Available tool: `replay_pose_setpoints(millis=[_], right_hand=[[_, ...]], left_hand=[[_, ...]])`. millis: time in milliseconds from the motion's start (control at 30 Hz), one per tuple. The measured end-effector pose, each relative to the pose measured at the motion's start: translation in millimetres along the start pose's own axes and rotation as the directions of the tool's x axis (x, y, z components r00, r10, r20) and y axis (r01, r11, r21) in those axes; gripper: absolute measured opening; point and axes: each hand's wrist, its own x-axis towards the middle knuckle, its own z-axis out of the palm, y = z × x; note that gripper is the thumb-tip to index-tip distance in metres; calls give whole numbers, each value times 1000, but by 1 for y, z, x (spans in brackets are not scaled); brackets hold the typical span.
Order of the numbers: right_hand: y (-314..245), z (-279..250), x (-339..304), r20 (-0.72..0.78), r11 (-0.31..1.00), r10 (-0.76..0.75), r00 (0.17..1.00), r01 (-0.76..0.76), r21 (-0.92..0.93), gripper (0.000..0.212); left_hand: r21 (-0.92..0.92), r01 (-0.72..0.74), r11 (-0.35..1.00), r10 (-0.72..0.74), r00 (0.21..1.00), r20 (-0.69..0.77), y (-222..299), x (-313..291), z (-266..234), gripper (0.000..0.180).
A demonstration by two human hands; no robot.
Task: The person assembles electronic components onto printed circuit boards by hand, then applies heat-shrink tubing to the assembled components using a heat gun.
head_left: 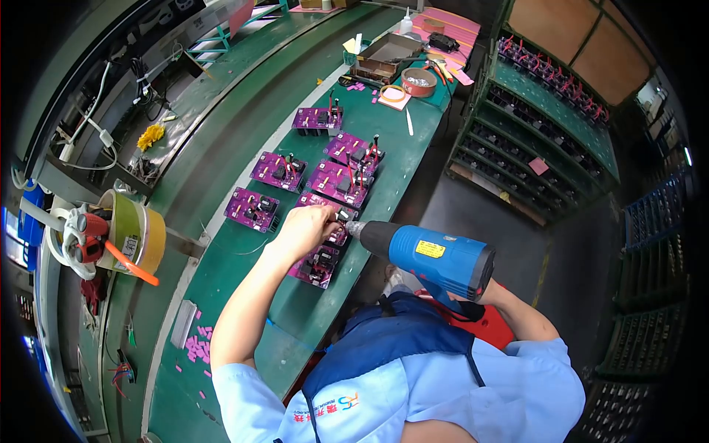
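Note:
My right hand, partly hidden behind the tool, is closed around the handle of a blue and black heat gun. The gun's metal nozzle points left, close to the fingertips of my left hand. That hand reaches over a purple circuit board, its fingers pinched together at the parts on the board's right side; what they grip is too small to make out. Below it lies another purple board. Beyond my left hand, several more boards with black components and red and black wires rest on the green bench.
Pink pieces lie scattered at the bench's near left. Farther back stand an open box, a round tub and a white bottle. Tape rolls hang at left. A rack of boards stands at right.

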Motion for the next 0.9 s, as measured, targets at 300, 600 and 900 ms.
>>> replay_pose_setpoints(millis=[300,600,900], right_hand=[[27,-8,3,31,954,40,999,-29,-297,42],[5,2,23,-38,949,241,970,-244,-202,34],[9,16,19,-118,964,195,974,-213,-161,33]], left_hand=[[-113,53,992,-45,997,70,13,-8,-4,19],[-256,144,956,-130,989,70,8,-2,-3,20],[-138,55,989,-86,970,-226,-19,51,1,24]])
